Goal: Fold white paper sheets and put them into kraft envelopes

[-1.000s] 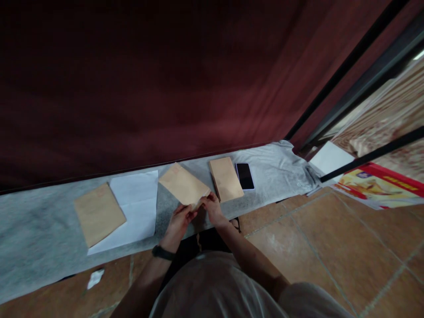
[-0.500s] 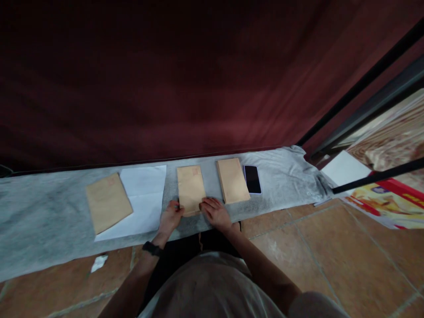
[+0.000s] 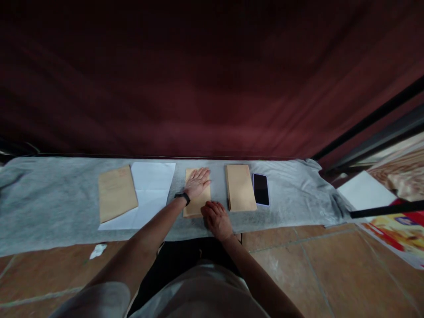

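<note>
A small stack of brown paper envelopes point(image 3: 189, 207) lies in front of me on a grey cloth. My left hand point(image 3: 198, 182) is open and rests flat on its upper part, fingers spread toward the far edge. At the stack's near right corner, my right hand point(image 3: 217, 220) has its fingers curled in and closed on the edge; the fingertips are partly hidden. To the right is a thicker envelope stack point(image 3: 241, 187). On the left, another brown envelope point(image 3: 117, 193) overlaps white paper sheets point(image 3: 154, 176).
A phone point(image 3: 261, 189) lies right of the thicker stack. The grey cloth point(image 3: 66, 198) covers a narrow bench against a dark red curtain point(image 3: 198, 88). Black bars point(image 3: 384, 211), a white card point(image 3: 366, 190) and a colourful box point(image 3: 397, 229) stand at right. Crumpled tissue point(image 3: 98, 251) lies on the tiled floor.
My left hand has let go of the stack's near left edge and moved up to lie flat on top. My right hand stays at the near right corner. The view has shifted slightly.
</note>
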Motion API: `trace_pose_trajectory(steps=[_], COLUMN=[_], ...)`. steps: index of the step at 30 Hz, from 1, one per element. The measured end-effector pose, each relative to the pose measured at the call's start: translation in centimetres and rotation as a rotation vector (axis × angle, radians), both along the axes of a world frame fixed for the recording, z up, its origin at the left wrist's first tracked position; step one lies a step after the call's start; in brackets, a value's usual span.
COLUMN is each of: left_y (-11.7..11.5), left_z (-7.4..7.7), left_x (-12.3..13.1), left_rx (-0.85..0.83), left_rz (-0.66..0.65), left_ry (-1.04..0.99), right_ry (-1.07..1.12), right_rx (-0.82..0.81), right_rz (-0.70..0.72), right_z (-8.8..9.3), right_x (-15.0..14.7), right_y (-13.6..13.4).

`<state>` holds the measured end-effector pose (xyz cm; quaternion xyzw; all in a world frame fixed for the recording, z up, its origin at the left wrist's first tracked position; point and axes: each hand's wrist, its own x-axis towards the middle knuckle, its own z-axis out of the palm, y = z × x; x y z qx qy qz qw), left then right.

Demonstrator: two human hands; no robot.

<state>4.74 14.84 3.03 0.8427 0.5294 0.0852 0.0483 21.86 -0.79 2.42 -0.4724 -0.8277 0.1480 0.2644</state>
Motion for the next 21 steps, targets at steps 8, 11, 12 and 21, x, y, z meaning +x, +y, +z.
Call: trace_pose_trajectory(steps=[8,11,12,21], left_y=[-2.9,-5.2,-5.9,-14.1], left_z=[-1.6,-1.7,-1.7,-0.8], left_x=[-0.9,-1.3,-1.4,-2.9], left_rx=[0.01,-0.005,-0.012,-0.02], left_rz=[-0.135,-0.172,-0.181,-0.276], left_ry=[-0.039,-0.06,-0.064,-0.098], right_ry=[-0.005,0.022,0.035,0.281], right_rx=[0.002,0.013,0.017,-0.071], right_rz=[0.011,0.003,-0.002,-0.064], right_z=[0.2,0.1,-0.1,-1.1], right_x=[0.1,0.1,0.1,0.8], right_y=[0.0,0.0,0.0,0.6])
